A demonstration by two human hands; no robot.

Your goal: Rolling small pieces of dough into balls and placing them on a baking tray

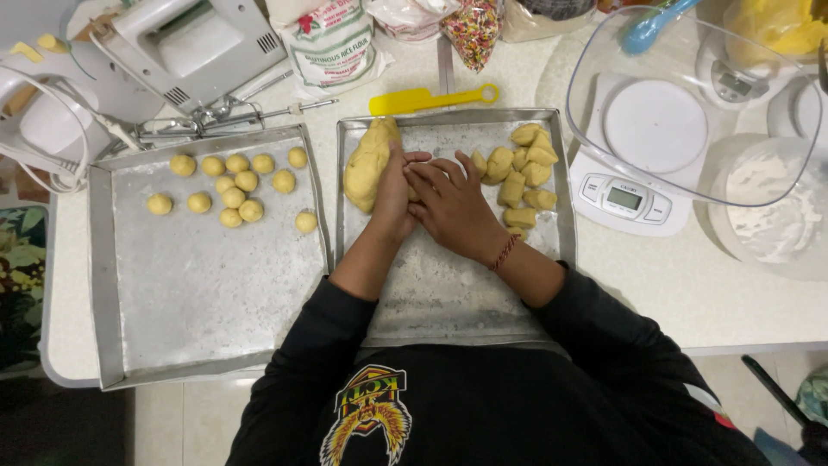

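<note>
My left hand (392,194) and right hand (454,207) are pressing together just above the middle of the frame, palms facing and fingers overlapping, cupped around something I cannot see between them. They are hovering over the right-hand metal tray (448,293), whose dull grey floor is looking scuffed and lightly floured. My left hand is lying against a big lump of yellow dough (366,164), soft and uneven, stretching toward the tray's upper left corner. Just beside my right hand, in the tray's upper right, a heap of cut dough chunks (522,168) is sitting, blocky and rough-edged.

In the left half of the frame a second metal tray (190,293) is holding small smooth dough balls (233,185), clustered loosely in its upper part, most of them apart from one another.

Both trays are resting on a pale speckled countertop (655,285). A yellow plastic spatula (431,97) is lying just above the right tray. At the upper left a white hand mixer (185,47) with its metal beaters is lying on its side. At the upper right a clear plastic bowl (690,112) is standing on a white digital scale (630,190), and a floury bowl (772,207) is sitting near the right edge.
</note>
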